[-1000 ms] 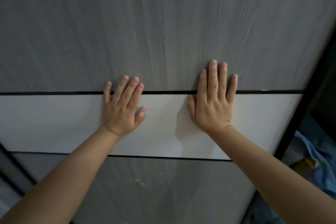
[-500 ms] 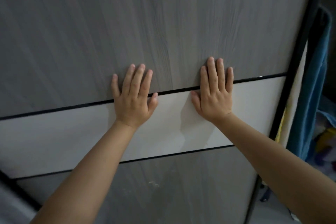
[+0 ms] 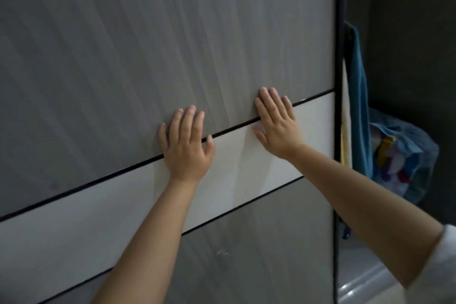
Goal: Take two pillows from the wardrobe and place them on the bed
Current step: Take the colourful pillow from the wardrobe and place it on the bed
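Observation:
A grey wood-grain sliding wardrobe door [image 3: 148,44] with a white band across it fills most of the view. My left hand [image 3: 186,145] lies flat on the door, fingers spread, over the black line above the white band. My right hand [image 3: 277,126] is pressed flat on the door too, a little higher and to the right. Neither hand holds anything. At the right, past the door's black edge [image 3: 338,106], the dark wardrobe interior [image 3: 407,44] shows. No pillows are in view and the bed is out of view.
Inside the opening a teal cloth [image 3: 359,106] hangs beside a pale cloth [image 3: 346,131]. A blue plastic bag [image 3: 404,155] with colourful things sits deeper in. Something pale grey [image 3: 362,284] lies at the bottom right.
The door has slid to the left under both flat hands, and the gap at the right has widened, showing more of the wardrobe's inside, the hanging cloths and the blue bag.

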Demonstrator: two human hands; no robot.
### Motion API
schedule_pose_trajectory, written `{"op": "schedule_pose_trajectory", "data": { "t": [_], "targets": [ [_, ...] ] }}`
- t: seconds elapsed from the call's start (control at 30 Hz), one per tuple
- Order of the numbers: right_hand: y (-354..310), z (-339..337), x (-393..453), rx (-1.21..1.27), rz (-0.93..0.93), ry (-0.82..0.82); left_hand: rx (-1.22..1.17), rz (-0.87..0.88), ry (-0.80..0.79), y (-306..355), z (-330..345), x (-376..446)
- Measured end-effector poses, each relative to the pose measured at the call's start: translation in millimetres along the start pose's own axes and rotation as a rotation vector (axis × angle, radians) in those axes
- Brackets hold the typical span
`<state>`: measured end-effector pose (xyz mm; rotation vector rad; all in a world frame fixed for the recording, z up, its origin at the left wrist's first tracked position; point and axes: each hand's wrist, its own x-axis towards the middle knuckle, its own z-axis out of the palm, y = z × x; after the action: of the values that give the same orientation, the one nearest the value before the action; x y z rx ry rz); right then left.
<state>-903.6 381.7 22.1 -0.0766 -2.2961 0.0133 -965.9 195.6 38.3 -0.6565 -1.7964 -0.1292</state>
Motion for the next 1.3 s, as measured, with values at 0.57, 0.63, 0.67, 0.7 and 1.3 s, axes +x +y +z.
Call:
{"op": "schedule_pose_trajectory", "data": {
  "t": [0.57,0.63,0.67,0.7,1.3],
  "targets": [
    [355.6,-83.1,-193.1,-0.112,0.526,-0.406,-0.681,0.044,-0.929,428.2,98.9,14.3],
    [407.8,-80.7,-198.6,-0.089,0.56,-0.422,-0.666,0.017,-1.002,471.1,122.8,25.9],
    [431.9,-76.8,-201.1,-0.072,0.58,-0.436,-0.659,0.0,-1.03,489.3,135.8,30.6],
    [455.2,-71.2,-203.0,-0.056,0.603,-0.449,-0.651,-0.019,-1.05,505.9,149.1,34.5],
    [690.7,203.1,-166.2,0.098,0.979,-0.834,-0.481,0.094,-1.366,661.2,449.8,48.3]
  ]
}}
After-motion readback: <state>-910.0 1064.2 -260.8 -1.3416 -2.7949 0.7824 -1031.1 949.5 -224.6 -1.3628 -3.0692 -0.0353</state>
